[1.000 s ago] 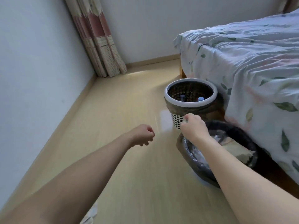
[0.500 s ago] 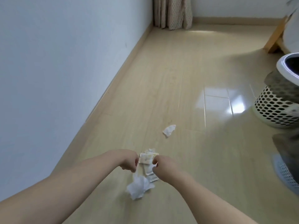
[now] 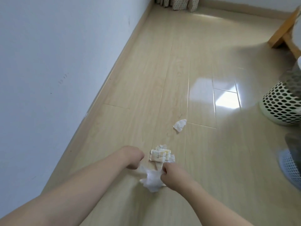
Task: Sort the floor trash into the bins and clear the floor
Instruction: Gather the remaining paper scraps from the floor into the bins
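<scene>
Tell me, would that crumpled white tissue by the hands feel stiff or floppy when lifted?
Probably floppy: the crumpled white tissue looks thin, wrinkled and shapeless. Likely very light too, so it may drift or slide if pushed. It could tear if pulled hard.

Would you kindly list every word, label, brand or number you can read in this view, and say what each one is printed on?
None can be read.
Yellowish wrapper on the floor: pale markings, too blurred to read.
Small paper scrap: no legible print.
Crumpled white tissue: no print visible.
White perforated bin: no label in view.
</scene>
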A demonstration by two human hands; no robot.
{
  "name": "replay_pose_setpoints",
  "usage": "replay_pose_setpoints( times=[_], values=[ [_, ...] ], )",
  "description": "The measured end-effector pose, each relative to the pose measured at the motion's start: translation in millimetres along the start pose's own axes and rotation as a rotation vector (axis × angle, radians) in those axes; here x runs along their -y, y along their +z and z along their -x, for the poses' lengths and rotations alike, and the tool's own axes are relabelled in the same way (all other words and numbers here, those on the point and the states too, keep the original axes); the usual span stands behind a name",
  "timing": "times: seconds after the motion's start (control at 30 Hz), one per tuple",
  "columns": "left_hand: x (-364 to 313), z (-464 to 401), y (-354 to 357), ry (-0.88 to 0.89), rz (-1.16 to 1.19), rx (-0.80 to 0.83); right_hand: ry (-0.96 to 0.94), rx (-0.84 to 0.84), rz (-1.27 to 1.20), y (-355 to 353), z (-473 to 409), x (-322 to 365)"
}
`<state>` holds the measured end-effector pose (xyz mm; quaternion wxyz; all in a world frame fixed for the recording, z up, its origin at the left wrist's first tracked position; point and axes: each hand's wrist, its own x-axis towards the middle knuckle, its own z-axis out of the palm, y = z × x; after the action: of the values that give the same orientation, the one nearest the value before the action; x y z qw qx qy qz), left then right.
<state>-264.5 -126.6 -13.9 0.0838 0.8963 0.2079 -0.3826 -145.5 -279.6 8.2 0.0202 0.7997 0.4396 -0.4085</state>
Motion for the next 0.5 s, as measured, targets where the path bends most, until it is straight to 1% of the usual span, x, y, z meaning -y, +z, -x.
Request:
replay_pose_setpoints(
  times=[0.13,0.2,0.27,0.37,0.5],
  values=[
    [27.5,5.1,-11.8,-0.188,-0.009,0.021,0.035,-0.012,-0.145,-30.9,8.4,-9.2],
    [35.2,10.6,-19.8,-0.253,0.042,-0.014,0.046,-0.057,-0.164,-49.7,13.4,-16.2],
    [37.7,15.7,-30.3,-0.289,0.147,-0.055,0.045,-0.118,-0.160,-70.0,19.0,-25.7],
    [28.1,23.0,-54.8,-0.277,0.412,-0.102,0.057,-0.205,-0.194,-103.8,30.8,-45.6],
    [-6.7,31.3,-106.1,-0.173,0.726,-0.194,0.069,-0.291,-0.303,-154.0,53.3,-80.7]
  ],
)
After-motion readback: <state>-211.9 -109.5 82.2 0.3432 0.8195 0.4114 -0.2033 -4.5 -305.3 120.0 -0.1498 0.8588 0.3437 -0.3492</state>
